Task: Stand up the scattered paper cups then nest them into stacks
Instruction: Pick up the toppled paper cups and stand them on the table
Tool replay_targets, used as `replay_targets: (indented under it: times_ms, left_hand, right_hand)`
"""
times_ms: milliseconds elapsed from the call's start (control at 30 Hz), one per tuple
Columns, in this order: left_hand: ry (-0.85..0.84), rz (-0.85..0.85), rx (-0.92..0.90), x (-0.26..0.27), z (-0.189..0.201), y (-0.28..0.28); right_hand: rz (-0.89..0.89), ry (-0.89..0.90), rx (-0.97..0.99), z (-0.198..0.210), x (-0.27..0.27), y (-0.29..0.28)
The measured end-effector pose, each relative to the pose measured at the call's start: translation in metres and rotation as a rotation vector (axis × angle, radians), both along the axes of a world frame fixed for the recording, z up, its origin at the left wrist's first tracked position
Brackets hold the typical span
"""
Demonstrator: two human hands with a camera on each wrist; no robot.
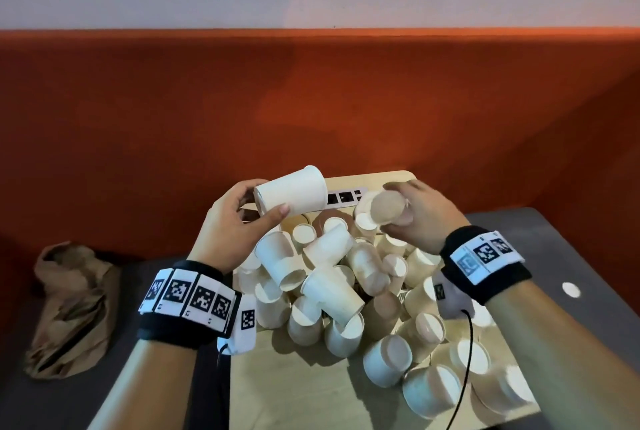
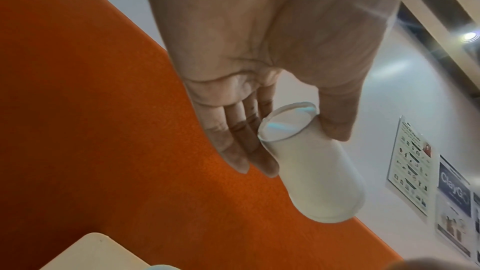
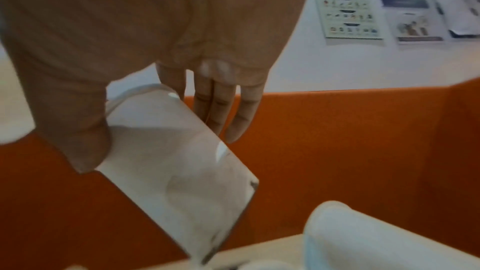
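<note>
Left hand raised above the heap, thumb and fingers curled round a white paper cup held on its side, base end toward the palm. Right hand level with it and well apart, gripping a second white paper cup between thumb and fingers, tilted and blurred. Below both, a jumbled pile of white paper cups lying on their sides, tilted or mouth-down across a pale wooden tabletop. Crumpled brown paper bag on the grey seat to the left; orange padded partition behind; black socket strip at the table's far edge.
</note>
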State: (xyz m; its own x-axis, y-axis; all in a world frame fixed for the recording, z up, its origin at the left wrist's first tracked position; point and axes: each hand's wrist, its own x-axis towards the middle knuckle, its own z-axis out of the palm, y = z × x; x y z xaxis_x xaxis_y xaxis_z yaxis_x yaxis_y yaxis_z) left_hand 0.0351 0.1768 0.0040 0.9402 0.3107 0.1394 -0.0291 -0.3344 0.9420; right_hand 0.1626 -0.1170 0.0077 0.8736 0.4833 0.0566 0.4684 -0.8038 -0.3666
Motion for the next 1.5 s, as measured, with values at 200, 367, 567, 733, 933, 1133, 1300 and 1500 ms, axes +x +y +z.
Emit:
replay_targets:
  times_ms: [200,367,567,733,933,1133,1300,1500]
  left_hand:
    - [-0.018,0.000,0.012,-0.006,-0.002,0.004]
    - [-0.043,-0.085,-0.055,-0.011,0.004,0.006]
    - [-0.136,-0.126,-0.117,-0.015,0.015,0.002]
    - [-0.153,-0.126,-0.128,-0.018,0.021,0.000]
    - [-0.114,-0.107,-0.099,-0.023,0.023,-0.006]
    - [-0.098,-0.073,-0.116,-0.023,0.028,-0.014]
    - [-0.102,-0.046,-0.110,-0.023,0.035,-0.017]
    - [-0.127,0.012,-0.097,-0.025,0.048,-0.012]
  right_hand:
    - [-0.185,0.026,0.667,0.045,-0.006,0.004]
    - [-0.062,0.394,1.113,0.057,-0.016,0.025]
    - [-0.024,0.589,1.172,0.052,-0.025,0.038]
    - [-0.010,0.610,1.164,0.050,-0.029,0.039]
    - [0.071,0.666,1.117,0.049,-0.037,0.044]
    - [0.225,0.639,1.020,0.055,-0.044,0.052]
    - [0.278,0.535,0.946,0.056,-0.051,0.066]
    - [0.275,0.450,0.772,0.059,-0.057,0.076]
